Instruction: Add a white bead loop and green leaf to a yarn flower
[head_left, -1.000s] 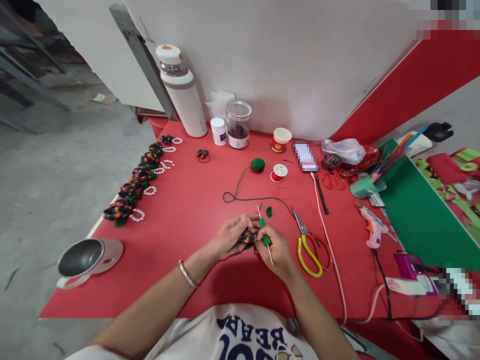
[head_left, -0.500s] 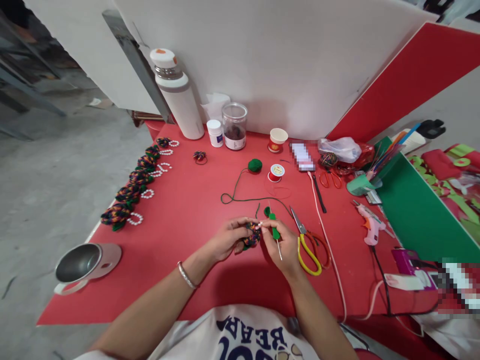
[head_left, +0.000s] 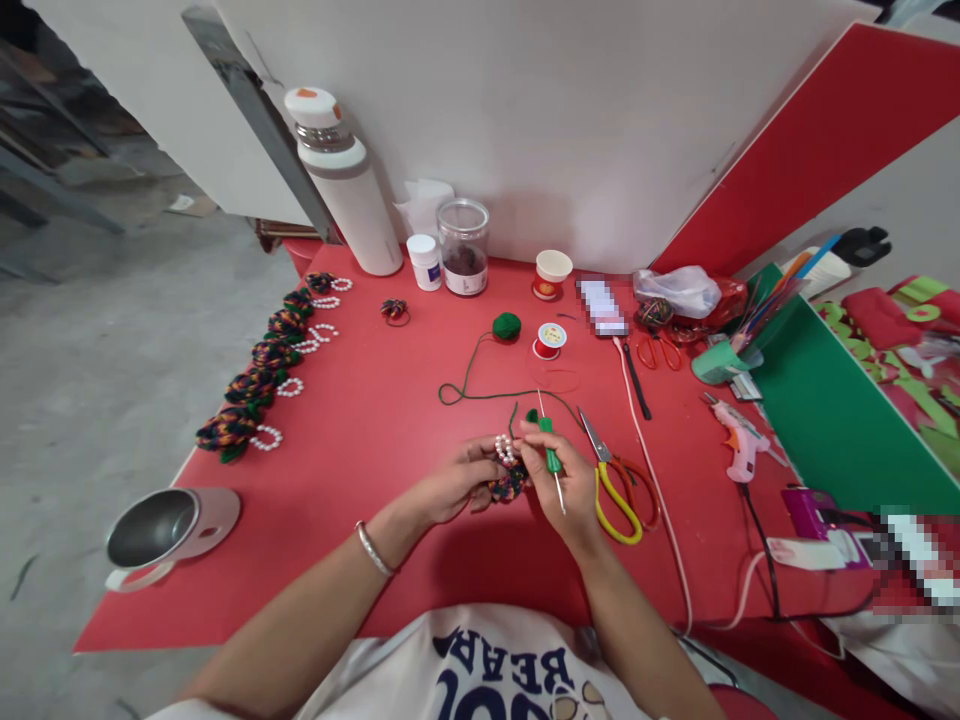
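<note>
My left hand (head_left: 466, 482) is closed on a multicoloured crocheted piece (head_left: 509, 484) of dark yarn with orange and purple flecks. A loop of white pearl beads (head_left: 505, 449) rises from the top of the piece. My right hand (head_left: 564, 482) holds a crochet hook (head_left: 551, 448) with a green handle, its thin metal ends pointing up and down. The right thumb and forefinger pinch at the edge of the beads. Green yarn (head_left: 495, 398) runs across the table from a green yarn ball (head_left: 506, 326) toward my hands.
Yellow-and-red-handled scissors (head_left: 618, 492) lie right of my hand, near a pink glue gun (head_left: 742, 440). Several finished crocheted pieces with bead loops (head_left: 251, 385) line the left edge, above a mug (head_left: 174, 528). A red thread spool (head_left: 550, 341), paper cup (head_left: 553, 274) and bottle (head_left: 349, 200) stand farther back.
The bead loop now stands up in plain view above the crocheted piece, where before the fingers mostly covered it. The view has shifted slightly.
</note>
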